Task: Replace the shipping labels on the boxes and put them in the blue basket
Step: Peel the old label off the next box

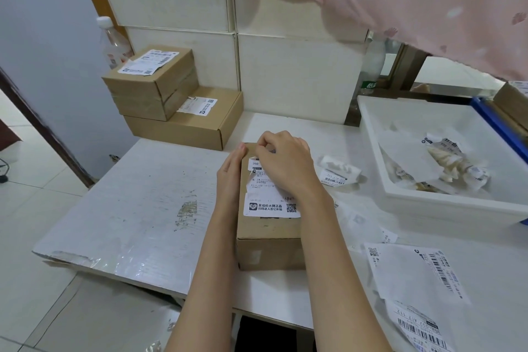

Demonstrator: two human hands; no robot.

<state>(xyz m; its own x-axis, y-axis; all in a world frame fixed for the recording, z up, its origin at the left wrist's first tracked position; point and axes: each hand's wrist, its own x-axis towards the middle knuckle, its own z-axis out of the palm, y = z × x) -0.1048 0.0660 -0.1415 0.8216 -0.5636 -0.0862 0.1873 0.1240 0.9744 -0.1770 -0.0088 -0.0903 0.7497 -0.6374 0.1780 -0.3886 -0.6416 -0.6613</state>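
On the white table [160, 197], a cardboard box [268, 234] is stood lengthwise between both forearms. Its left side is steadied by the left hand [231, 177], fingers straight and flat against it. The far edge of the torn shipping label [270, 197] is pinched by the right hand [285, 163], fingers curled. Two more boxes [171, 100] are stacked at the far left. Crumpled label scraps [445, 168] are held in a white tray [428, 203] to the right, the blue basket [497, 123] just beyond it.

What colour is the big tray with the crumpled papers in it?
White. The tray shows in the head view, on the right of the table.
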